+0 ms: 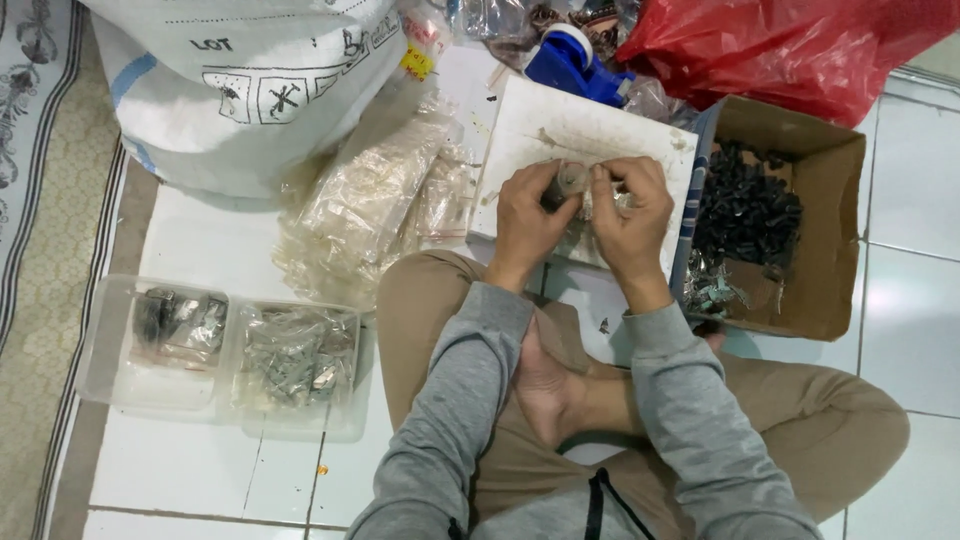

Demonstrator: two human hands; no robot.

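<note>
Centrally, a small greyish round part in a clear plastic bag (pixel 572 180) is pinched between both hands above a scuffed white rectangular board (pixel 560 130). The left hand (pixel 527 215) is closed on the piece from the left with thumb and fingers, and the right hand (pixel 632 215) is closed on the bag's right side. What exactly the small piece is cannot be told at this size.

The board is laid on a white tiled floor (pixel 200 470), just in front of the crossed legs in tan trousers (pixel 820 420); grey sleeves (pixel 470 400) are seen over the forearms. Just right of the board, an open brown cardboard box (pixel 830 230) is set, filled with small black parts and a few silvery ones. Left of the board, a heap of clear plastic bags (pixel 370 200) is spread. Further left, two clear plastic tubs (pixel 110 350) are placed side by side, each holding bagged metal bits. Beyond the board, a blue tape dispenser (pixel 570 60) and a red plastic bag (pixel 800 45) are seen, and a large white woven sack (pixel 240 90) is stood at the upper left. A patterned mat (pixel 40 200) is laid along the left edge of the floor.
</note>
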